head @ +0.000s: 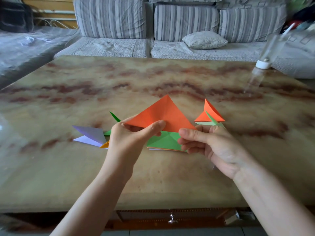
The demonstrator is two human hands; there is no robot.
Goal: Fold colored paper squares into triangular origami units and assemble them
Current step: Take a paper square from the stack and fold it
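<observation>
Head view: two bare forearms reach over a marble-patterned table.
Orange triangle: folded paper held above the table's middle, apex pointing away, one lower corner in each hand.
Left hand: thumb on top and fingers beneath pinch the triangle's left corner.
Right hand: curled fingers hold the right corner.
Green sheet: creased, flat on a thin paper stack under the hands.
Purple unit: on the table, just left of the left hand.
Orange unit: beyond the right hand, touching a pale green unit.
Bottle: blurred, at the far right corner.
</observation>
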